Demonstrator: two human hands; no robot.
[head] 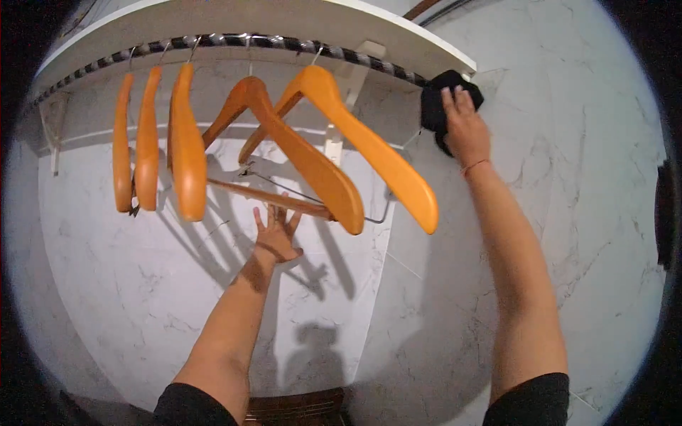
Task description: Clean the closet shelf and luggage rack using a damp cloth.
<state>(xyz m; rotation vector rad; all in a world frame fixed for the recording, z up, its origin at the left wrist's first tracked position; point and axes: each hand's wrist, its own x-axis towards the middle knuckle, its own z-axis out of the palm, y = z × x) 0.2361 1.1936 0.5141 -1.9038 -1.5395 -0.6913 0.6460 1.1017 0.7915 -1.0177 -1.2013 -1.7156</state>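
My right hand (467, 128) lies on a bunched black cloth (437, 109) at the right end of a black-and-silver striped hanging rod (362, 57), by the marbled wall. My left hand (277, 234) is raised with its fingers spread and nothing in it. Its fingertips are near the wooden bar (266, 198) of a brown wooden hanger (298, 154); whether they touch it I cannot tell. An orange wooden hanger (378, 154) hangs to the right of that one. More wooden hangers (189, 149) hang side by side on the left part of the rod.
A white shelf (298, 18) runs above the rod on white brackets (354, 80). Marbled wall tiles (575, 175) form the corner behind and to the right. A dark slatted wooden piece (298, 407) stands low at the bottom edge.
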